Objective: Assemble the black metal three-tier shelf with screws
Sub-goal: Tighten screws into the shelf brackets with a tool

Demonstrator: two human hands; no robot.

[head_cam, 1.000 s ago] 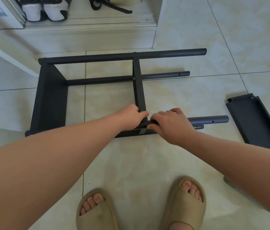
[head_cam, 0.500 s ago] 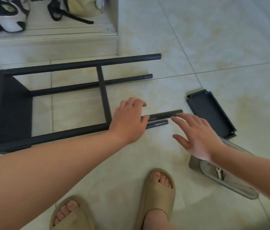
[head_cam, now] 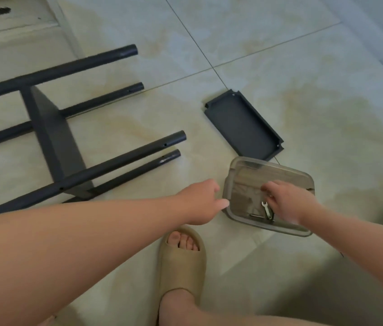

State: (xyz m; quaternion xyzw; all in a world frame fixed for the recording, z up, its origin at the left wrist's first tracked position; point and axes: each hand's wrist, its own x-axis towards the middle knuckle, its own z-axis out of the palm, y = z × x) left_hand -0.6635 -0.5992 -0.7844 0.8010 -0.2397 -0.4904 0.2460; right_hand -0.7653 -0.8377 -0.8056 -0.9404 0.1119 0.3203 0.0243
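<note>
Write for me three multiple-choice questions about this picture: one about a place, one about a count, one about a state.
1. Where is the right hand? A. over the clear plastic container B. on a shoe C. in a pocket
2. How many free tube ends has the black shelf frame? A. two B. four C. six
3. How does the loose shelf panel lie? A. flat on the floor, apart from the frame B. screwed on C. held up
1 A: its fingers reach down inside the rim. 2 B: four tube ends stand unjoined. 3 A: floor shows between it and the frame.
</note>
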